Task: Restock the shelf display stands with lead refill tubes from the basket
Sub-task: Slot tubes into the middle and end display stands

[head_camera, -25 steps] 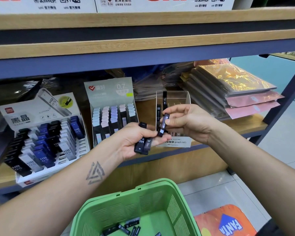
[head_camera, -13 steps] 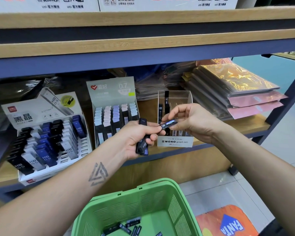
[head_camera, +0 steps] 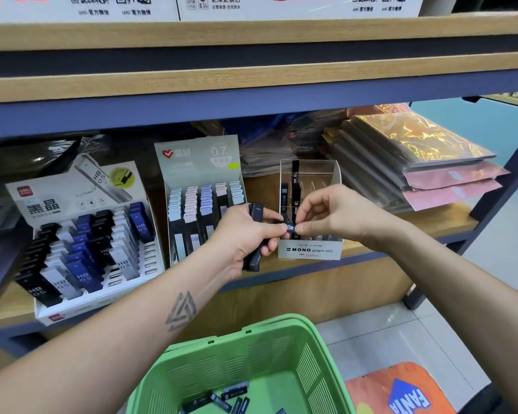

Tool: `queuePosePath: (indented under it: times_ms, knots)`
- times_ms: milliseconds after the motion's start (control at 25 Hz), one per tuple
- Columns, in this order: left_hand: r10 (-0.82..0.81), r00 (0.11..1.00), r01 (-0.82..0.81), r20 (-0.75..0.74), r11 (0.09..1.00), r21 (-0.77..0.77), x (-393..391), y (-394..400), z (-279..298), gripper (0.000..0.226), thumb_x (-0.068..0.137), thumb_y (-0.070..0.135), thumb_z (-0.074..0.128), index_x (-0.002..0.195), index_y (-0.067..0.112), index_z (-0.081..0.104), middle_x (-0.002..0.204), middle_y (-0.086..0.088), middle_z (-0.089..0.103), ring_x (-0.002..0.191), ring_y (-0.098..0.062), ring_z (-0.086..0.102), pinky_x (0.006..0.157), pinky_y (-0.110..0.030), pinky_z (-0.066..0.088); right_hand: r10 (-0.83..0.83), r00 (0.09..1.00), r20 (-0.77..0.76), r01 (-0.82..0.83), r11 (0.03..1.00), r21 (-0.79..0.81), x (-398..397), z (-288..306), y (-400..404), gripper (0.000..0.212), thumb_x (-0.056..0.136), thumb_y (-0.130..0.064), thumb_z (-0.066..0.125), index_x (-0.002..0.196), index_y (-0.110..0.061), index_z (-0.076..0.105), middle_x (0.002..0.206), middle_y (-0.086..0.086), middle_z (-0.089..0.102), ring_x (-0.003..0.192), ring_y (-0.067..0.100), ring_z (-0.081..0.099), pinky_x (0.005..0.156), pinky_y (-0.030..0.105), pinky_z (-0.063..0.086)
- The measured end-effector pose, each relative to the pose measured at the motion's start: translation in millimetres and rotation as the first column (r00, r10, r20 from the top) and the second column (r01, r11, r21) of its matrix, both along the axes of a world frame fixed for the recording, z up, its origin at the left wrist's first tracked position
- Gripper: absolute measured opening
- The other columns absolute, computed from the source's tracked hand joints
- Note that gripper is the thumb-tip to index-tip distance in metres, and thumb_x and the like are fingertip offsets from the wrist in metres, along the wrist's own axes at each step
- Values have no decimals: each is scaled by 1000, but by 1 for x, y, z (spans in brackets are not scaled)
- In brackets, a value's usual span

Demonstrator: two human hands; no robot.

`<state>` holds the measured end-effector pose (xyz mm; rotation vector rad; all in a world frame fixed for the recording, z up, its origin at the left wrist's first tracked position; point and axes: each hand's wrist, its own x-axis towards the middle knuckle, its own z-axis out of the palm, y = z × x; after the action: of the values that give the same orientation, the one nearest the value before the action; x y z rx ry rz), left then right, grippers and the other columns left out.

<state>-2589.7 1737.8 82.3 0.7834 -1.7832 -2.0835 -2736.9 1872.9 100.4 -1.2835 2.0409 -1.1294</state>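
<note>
Left hand (head_camera: pixel 245 237) grips dark tubes (head_camera: pixel 255 234); right hand (head_camera: pixel 332 213) pinches one tube (head_camera: pixel 290 227) between both hands.

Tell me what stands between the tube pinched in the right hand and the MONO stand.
Nothing visible. The right hand pinches a tube just in front of the MONO stand, whose top is open. The left hand, gripping spare tubes, touches that tube from the left.

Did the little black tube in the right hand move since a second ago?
Yes. The tube pinched by the right hand tipped from upright to nearly level and sank lower against the clear MONO stand.
</note>
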Motion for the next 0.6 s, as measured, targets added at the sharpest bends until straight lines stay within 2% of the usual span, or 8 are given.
queuePosePath:
  times_ms: [120, 200, 240, 320, 440, 600]
  knots:
    - [-33, 999, 33, 13, 998, -49, -2, 3, -2, 22, 86, -6, 71, 106, -4, 63, 65, -15, 66, 43, -12, 49, 37, -19, 37, 101, 992, -77, -95, 992, 78, 6, 1, -4, 25, 81, -4, 82, 102, -13, 70, 84, 7, 74, 71, 8, 66, 73, 28, 56]
    - [-47, 999, 46, 19, 997, 62, -5, 2, -2, 18, 88, -5, 68, 105, -4, 61, 76, -21, 68, 45, -11, 50, 38, -18, 38, 124, 979, -159, -100, 983, 153, 3, 8, -2, 40, 85, -2, 78, 118, -21, 68, 86, 3, 71, 70, 7, 67, 73, 27, 59]
    - [-59, 998, 56, 21, 989, 136, -6, 1, -1, 12, 90, -5, 65, 102, -5, 61, 80, -23, 68, 47, -12, 50, 38, -18, 38, 85, 977, -197, -55, 987, 153, 0, 13, 1, 44, 86, -2, 77, 123, -25, 67, 87, 1, 69, 71, 6, 69, 75, 27, 60]
    - [-85, 996, 77, 26, 967, 241, -7, 1, 0, 7, 93, -8, 58, 99, -6, 60, 81, -25, 67, 49, -13, 52, 40, -18, 40, -71, 973, -219, 84, 995, 52, -10, 22, 5, 36, 90, -6, 73, 120, -26, 69, 87, -3, 73, 76, 10, 72, 78, 30, 60]
    - [-107, 994, 97, 21, 953, 287, -8, 1, 0, 14, 92, -15, 52, 103, -8, 59, 81, -26, 68, 51, -14, 55, 42, -18, 43, -313, 927, -206, 286, 946, -151, -27, 27, 3, 21, 92, -12, 72, 111, -20, 68, 87, -1, 74, 83, 12, 71, 74, 29, 55]
    - [-107, 994, 107, -13, 963, 249, -11, -3, 7, 17, 91, -16, 54, 103, -5, 59, 85, -26, 69, 52, -14, 55, 43, -18, 43, -446, 881, -156, 367, 855, -366, -46, 28, -18, 17, 87, -13, 78, 104, -13, 73, 94, -2, 73, 89, 10, 68, 78, 23, 55]
